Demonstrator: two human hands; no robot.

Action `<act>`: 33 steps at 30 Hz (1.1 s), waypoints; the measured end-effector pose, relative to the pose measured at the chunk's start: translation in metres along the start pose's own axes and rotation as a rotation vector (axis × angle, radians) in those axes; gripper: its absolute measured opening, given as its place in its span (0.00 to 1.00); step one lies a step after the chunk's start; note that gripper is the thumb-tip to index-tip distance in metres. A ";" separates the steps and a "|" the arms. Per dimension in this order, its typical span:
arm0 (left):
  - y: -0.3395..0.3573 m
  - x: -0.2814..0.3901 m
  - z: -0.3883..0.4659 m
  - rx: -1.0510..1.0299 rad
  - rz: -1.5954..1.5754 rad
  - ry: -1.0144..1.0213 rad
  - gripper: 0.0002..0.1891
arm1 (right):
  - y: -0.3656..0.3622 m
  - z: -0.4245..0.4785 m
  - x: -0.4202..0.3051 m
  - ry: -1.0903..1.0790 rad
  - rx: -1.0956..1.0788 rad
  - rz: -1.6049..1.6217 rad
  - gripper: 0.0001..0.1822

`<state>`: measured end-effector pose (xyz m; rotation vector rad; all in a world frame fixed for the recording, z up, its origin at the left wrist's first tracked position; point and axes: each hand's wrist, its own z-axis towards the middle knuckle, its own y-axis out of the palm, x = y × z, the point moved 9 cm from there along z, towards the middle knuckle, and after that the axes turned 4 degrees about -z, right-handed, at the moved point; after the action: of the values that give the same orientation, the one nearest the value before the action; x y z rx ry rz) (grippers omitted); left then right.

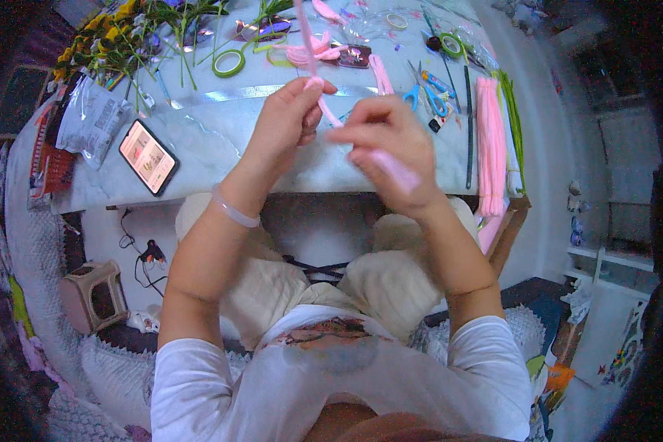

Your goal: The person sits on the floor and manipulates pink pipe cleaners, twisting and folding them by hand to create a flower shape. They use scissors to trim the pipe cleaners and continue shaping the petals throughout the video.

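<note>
My left hand pinches a pink fuzzy pipe cleaner between thumb and fingers. One length of it rises above that hand, and another runs down toward my right hand. The right hand is blurred, its fingers bent around the pipe cleaner's lower part; a pink end shows over its palm side. Whether those fingers are closed on it is unclear. Beyond the hands lie bent pink pipe cleaners and a shorter folded pink bunch. A thick bundle of straight pink pipe cleaners rests at the table's right edge.
Blue-handled scissors, a glue tube and a dark rod lie at the right. Green tape rolls sit farther back. At left are a lit phone, a plastic packet, a red basket and yellow craft flowers.
</note>
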<state>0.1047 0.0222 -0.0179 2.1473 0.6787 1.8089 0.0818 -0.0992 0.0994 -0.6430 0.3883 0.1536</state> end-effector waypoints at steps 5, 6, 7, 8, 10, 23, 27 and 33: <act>0.023 0.005 -0.006 -0.114 0.556 0.244 0.16 | -0.012 -0.022 0.080 0.877 0.133 0.766 0.22; 0.026 0.000 -0.009 -0.135 0.606 0.201 0.16 | -0.012 -0.025 0.087 0.906 0.108 0.762 0.22; 0.030 -0.003 -0.010 -0.161 0.611 0.202 0.16 | -0.011 -0.028 0.091 0.936 0.083 0.758 0.22; 0.034 -0.007 -0.011 -0.187 0.616 0.202 0.16 | -0.010 -0.029 0.092 0.964 0.067 0.735 0.25; 0.038 -0.009 -0.014 -0.226 0.618 0.190 0.15 | -0.010 -0.026 0.090 0.906 0.031 0.642 0.25; 0.041 -0.019 -0.014 -0.298 0.655 0.129 0.15 | -0.023 -0.019 0.084 0.696 0.103 0.462 0.18; 0.038 -0.025 -0.013 -0.302 0.681 0.114 0.15 | -0.030 -0.015 0.078 0.683 0.157 0.423 0.18; 0.042 -0.023 -0.015 -0.314 0.701 0.114 0.14 | -0.031 -0.016 0.078 0.646 0.149 0.374 0.16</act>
<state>0.0948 -0.0270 -0.0150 2.2194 -0.3899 2.1764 0.1565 -0.1325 0.0737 -0.4550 1.1346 0.2702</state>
